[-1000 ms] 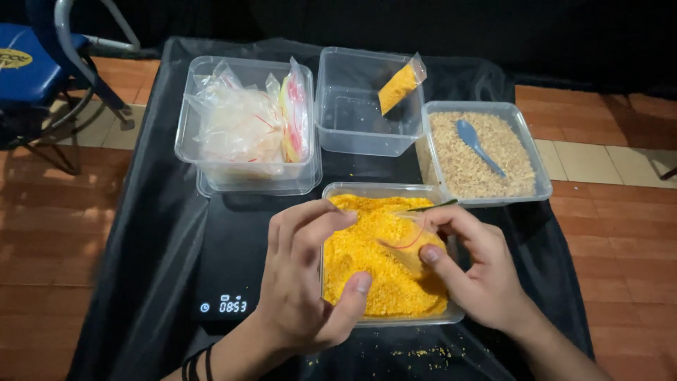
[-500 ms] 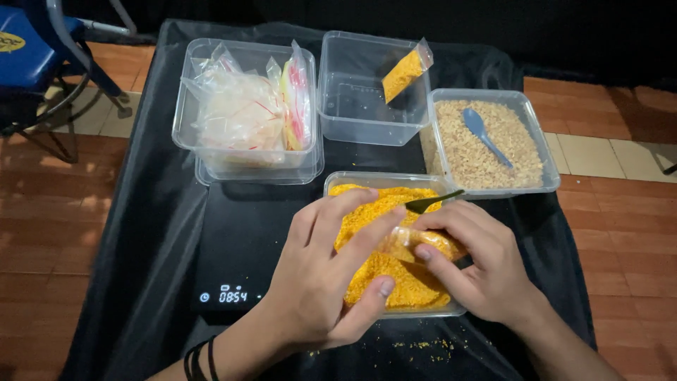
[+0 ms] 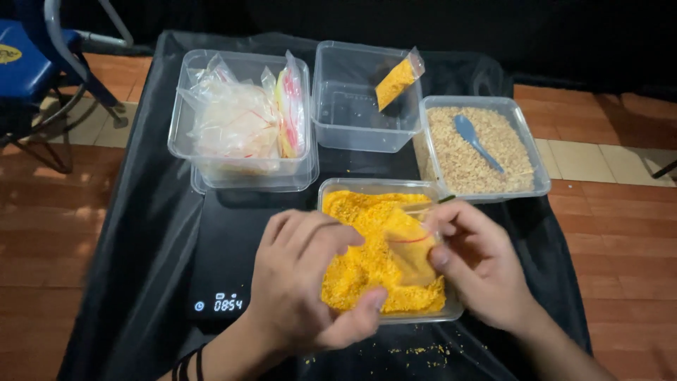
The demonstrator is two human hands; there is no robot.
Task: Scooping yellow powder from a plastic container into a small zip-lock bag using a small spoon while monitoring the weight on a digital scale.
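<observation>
We hold a small clear bag (image 3: 409, 250) over the tub (image 3: 430, 314) of yellow meal, both hands meeting on it. The bag has a thin red line across its mouth and sits just above the yellow heap, which fills the tub nearly to the rim. Our right hand (image 3: 479, 268) pinches the bag's right edge between thumb and fingers, closed on the plastic. Our left hand (image 3: 310, 279) curls in from the left, fingers bent over the tub, thumb low near its front rim; we cannot tell whether it actually grips the bag or only touches it.

The tub stands on a black scale (image 3: 226, 268) whose lit display shows at the front left. Yellow crumbs (image 3: 416, 351) lie scattered on the black cloth (image 3: 134, 247) just in front of the tub.

Behind, a tub of tan grain (image 3: 479, 152) holds a blue spoon (image 3: 476, 140). Next to it on the left, a clear tub (image 3: 352, 106) holds one filled bag (image 3: 396, 79) of yellow meal leaning on its wall. Far left, a stacked tub (image 3: 243, 123) holds a bundle of empty bags.
</observation>
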